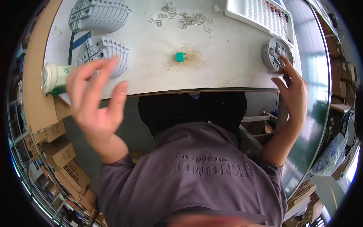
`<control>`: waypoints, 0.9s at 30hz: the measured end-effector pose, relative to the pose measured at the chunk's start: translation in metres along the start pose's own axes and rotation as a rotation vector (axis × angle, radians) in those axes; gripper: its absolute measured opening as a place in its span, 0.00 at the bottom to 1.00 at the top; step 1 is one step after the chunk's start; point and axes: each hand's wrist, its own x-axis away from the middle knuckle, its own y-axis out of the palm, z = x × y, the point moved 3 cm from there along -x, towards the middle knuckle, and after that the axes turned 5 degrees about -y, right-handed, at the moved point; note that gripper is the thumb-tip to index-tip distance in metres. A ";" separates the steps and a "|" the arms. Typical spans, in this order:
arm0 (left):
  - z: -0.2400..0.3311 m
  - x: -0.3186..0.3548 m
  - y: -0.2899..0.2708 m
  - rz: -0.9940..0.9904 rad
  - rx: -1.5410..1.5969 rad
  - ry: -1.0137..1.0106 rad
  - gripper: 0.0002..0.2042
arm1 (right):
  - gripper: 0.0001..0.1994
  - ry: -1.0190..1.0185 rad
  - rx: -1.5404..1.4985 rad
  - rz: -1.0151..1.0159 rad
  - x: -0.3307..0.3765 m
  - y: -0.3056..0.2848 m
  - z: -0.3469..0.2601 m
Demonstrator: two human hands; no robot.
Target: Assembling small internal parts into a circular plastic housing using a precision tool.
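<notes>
My left hand (96,100) is raised at the table's front left edge, fingers spread and slightly smeared by motion, with nothing seen in it. Behind it is a row of grey round plastic housings (121,56), partly hidden by the fingers. At the right, my right hand (295,85) grips a slim metal tool (276,61) with a darker rear end. The tool's tip lies over a single grey round housing (267,60) with small fittings inside. Midway between the hands sits a small turquoise block (179,57) with short prongs, on a brownish scuffed patch.
Another row of grey housings (99,16) stands at the far left. Small clear tube-like pieces (191,19) lie scattered at the back. A white perforated tray (257,17) occupies the far right. Left of my left hand rests a cream cup-shaped container (56,77).
</notes>
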 end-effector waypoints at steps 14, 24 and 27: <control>-0.102 -0.001 -0.020 -0.232 -0.034 -0.375 0.48 | 0.09 -0.197 0.114 -0.280 -0.105 0.132 -0.124; 0.046 -0.011 0.089 -0.182 0.185 0.005 0.53 | 0.07 -0.059 -0.459 -0.063 -0.084 0.083 -0.105; 0.059 -0.009 0.146 -0.247 0.223 0.009 0.53 | 0.06 0.042 -0.470 -0.057 -0.081 0.059 -0.106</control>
